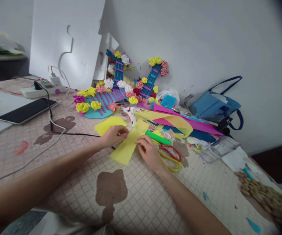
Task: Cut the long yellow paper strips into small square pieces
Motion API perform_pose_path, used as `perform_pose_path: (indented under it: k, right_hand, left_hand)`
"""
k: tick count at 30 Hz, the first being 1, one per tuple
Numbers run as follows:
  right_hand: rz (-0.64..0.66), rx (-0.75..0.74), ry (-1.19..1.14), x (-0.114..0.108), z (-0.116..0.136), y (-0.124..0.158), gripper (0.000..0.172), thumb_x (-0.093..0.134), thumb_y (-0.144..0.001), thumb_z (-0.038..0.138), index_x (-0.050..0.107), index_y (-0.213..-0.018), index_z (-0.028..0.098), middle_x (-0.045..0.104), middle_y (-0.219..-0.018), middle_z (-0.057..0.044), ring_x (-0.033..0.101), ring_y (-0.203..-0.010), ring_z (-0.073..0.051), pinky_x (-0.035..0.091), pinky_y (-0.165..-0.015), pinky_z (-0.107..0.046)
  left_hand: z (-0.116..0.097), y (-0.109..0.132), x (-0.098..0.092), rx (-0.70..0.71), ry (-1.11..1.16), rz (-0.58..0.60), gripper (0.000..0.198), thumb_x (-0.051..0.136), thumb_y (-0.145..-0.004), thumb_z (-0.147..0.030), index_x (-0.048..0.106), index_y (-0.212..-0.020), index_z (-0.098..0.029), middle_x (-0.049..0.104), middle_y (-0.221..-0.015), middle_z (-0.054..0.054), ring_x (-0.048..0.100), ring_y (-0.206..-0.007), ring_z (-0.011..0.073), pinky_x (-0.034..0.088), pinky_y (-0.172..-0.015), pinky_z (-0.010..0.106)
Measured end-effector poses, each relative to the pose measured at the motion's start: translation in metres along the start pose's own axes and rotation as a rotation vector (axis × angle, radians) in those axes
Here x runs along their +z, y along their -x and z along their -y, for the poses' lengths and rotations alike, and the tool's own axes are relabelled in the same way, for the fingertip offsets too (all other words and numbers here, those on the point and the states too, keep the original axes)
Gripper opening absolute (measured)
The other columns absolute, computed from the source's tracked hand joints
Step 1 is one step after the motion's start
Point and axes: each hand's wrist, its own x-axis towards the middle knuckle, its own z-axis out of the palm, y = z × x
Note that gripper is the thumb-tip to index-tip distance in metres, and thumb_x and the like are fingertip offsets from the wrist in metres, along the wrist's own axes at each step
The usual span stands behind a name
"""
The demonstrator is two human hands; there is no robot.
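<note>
Bare room was seen at the front of the counter [147, 192], while the right grip [149, 151] was crowded by red and yellow handles [179, 154]. The yellow paper strip [131, 143] was placed between the left grip [114, 135] and the right one, with fingers at both long edges. Whether it was pinched could not be told. It looked long, thin and slanted.

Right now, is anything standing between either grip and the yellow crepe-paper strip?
Nothing visible: the left grip and right grip are at opposite edges of the yellow crepe-paper strip. The red scissors handle lies beyond the right grip, not between.
</note>
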Motion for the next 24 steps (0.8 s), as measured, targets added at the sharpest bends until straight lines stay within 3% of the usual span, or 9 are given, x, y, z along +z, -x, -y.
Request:
perform_pose_path:
  k: [4, 8, 11, 15, 18, 21, 24]
  right_hand:
    - [-0.158, 0.151, -0.304, -0.001, 0.004, 0.004, 0.011, 0.047, -0.083, 0.021, 0.057, -0.088, 0.02, 0.058, -0.092, -0.004, 0.056, -0.079, -0.015, 0.044, -0.059, -0.023]
    - [-0.18, 0.249, -0.457, 0.001, 0.008, 0.011, 0.006, 0.052, -0.081, 0.026, 0.054, -0.082, 0.02, 0.057, -0.074, 0.0, 0.055, -0.066, -0.013, 0.044, -0.057, -0.023]
    - [-0.162, 0.305, -0.565, 0.003, 0.011, 0.015, 0.008, 0.055, -0.08, 0.028, 0.053, -0.079, 0.02, 0.058, -0.07, 0.001, 0.054, -0.058, -0.011, 0.044, -0.053, -0.023]
    - [-0.182, 0.446, -0.795, 0.003, 0.014, 0.016, 0.014, 0.059, -0.077, 0.031, 0.05, -0.073, 0.02, 0.056, -0.061, 0.004, 0.052, -0.051, -0.01, 0.043, -0.045, -0.021]
    - [-0.229, 0.565, -0.937, 0.003, 0.015, 0.016, 0.016, 0.062, -0.074, 0.031, 0.051, -0.071, 0.019, 0.054, -0.061, 0.005, 0.054, -0.053, -0.01, 0.042, -0.042, -0.019]
    - [-0.217, 0.632, -1.029, 0.004, 0.017, 0.015, 0.017, 0.065, -0.072, 0.03, 0.053, -0.071, 0.018, 0.053, -0.064, 0.004, 0.053, -0.053, -0.009, 0.041, -0.041, -0.018]
    - [-0.194, 0.64, -1.066, 0.004, 0.019, 0.016, 0.018, 0.066, -0.071, 0.031, 0.053, -0.072, 0.018, 0.053, -0.064, 0.005, 0.053, -0.053, -0.008, 0.041, -0.041, -0.017]
  left_hand:
    - [0.004, 0.002, 0.002, -0.036, 0.128, 0.01, 0.028, 0.055, -0.076, -0.034, 0.058, -0.094, -0.014, 0.066, -0.079, 0.006, 0.063, -0.069, 0.0154, 0.049, -0.059, 0.024]
    - [-0.005, 0.009, 0.005, -0.322, 0.442, 0.188, 0.047, 0.049, -0.08, -0.049, 0.045, -0.115, -0.018, 0.066, -0.072, 0.005, 0.063, -0.055, 0.0155, 0.048, -0.048, 0.024]
    - [-0.01, 0.013, 0.005, -0.439, 0.689, 0.265, 0.05, 0.046, -0.082, -0.048, 0.037, -0.124, -0.022, 0.068, -0.078, 0.006, 0.067, -0.063, 0.018, 0.051, -0.058, 0.029]
    - [-0.008, 0.014, 0.004, -0.474, 0.845, 0.331, 0.042, 0.062, -0.072, -0.028, 0.05, -0.109, -0.015, 0.069, -0.086, 0.01, 0.066, -0.077, 0.0185, 0.05, -0.072, 0.031]
    - [-0.009, 0.016, 0.002, -0.392, 0.833, 0.411, 0.036, 0.07, -0.064, -0.019, 0.058, -0.097, -0.013, 0.068, -0.089, 0.008, 0.064, -0.082, 0.0151, 0.048, -0.077, 0.026]
    - [-0.014, 0.019, 0.002, -0.279, 0.723, 0.463, 0.031, 0.07, -0.068, -0.028, 0.062, -0.094, -0.013, 0.066, -0.084, 0.004, 0.062, -0.076, 0.012, 0.048, -0.069, 0.022]
    - [-0.016, 0.021, 0.007, -0.302, 0.648, 0.407, 0.034, 0.069, -0.069, -0.038, 0.063, -0.091, -0.012, 0.067, -0.081, 0.005, 0.063, -0.074, 0.014, 0.049, -0.066, 0.024]
